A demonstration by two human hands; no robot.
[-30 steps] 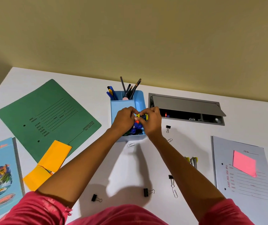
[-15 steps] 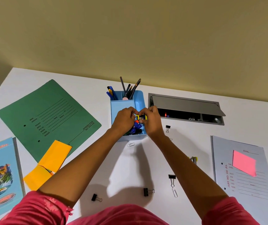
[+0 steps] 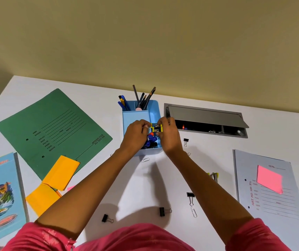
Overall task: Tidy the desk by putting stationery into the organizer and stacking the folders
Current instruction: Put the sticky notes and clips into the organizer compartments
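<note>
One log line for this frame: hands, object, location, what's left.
hands: left and right both on yellow clip | location: over blue organizer | left: binder clips, green folder loose on desk

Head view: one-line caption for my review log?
Both hands, left hand and right hand, hold a yellow clip over the blue organizer.

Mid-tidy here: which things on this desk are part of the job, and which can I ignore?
Job: blue organizer, yellow clip held by both hands, black binder clips, paper clips, orange sticky notes, green folder, grey folder.

Ignore: cable hatch.
</note>
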